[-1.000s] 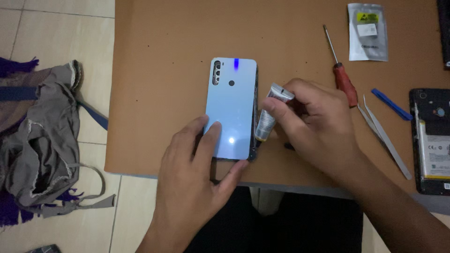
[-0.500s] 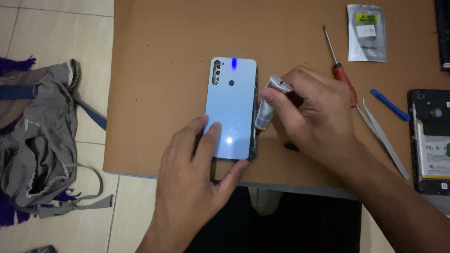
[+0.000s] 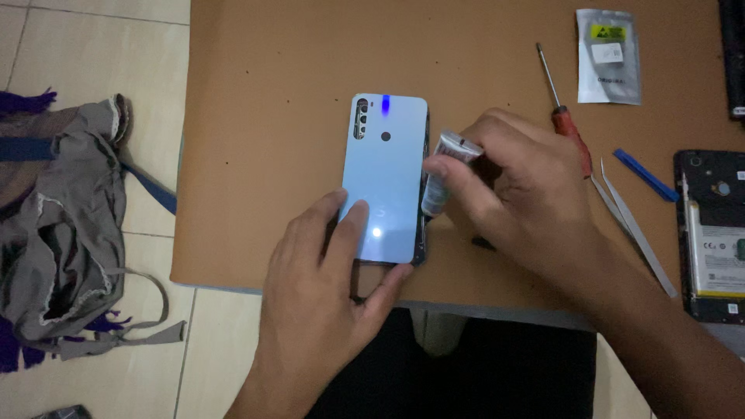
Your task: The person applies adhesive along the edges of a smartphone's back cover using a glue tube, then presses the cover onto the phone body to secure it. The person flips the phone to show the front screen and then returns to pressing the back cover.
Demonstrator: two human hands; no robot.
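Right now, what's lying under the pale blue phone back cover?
Under the pale blue back cover, a dark phone frame edge shows along its right side, on the brown table. The cover hides whatever is inside. The left hand presses its lower end.

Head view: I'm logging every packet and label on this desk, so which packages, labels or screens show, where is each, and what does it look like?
Foil pouch: far right of the table top, flat silver rectangle with a yellow label and a white label.
Small tube: pinched in the right hand, against the pale blue phone's right edge; silvery grey.
Opened phone: right edge, black frame, white labelled battery.
No lit screen shows.
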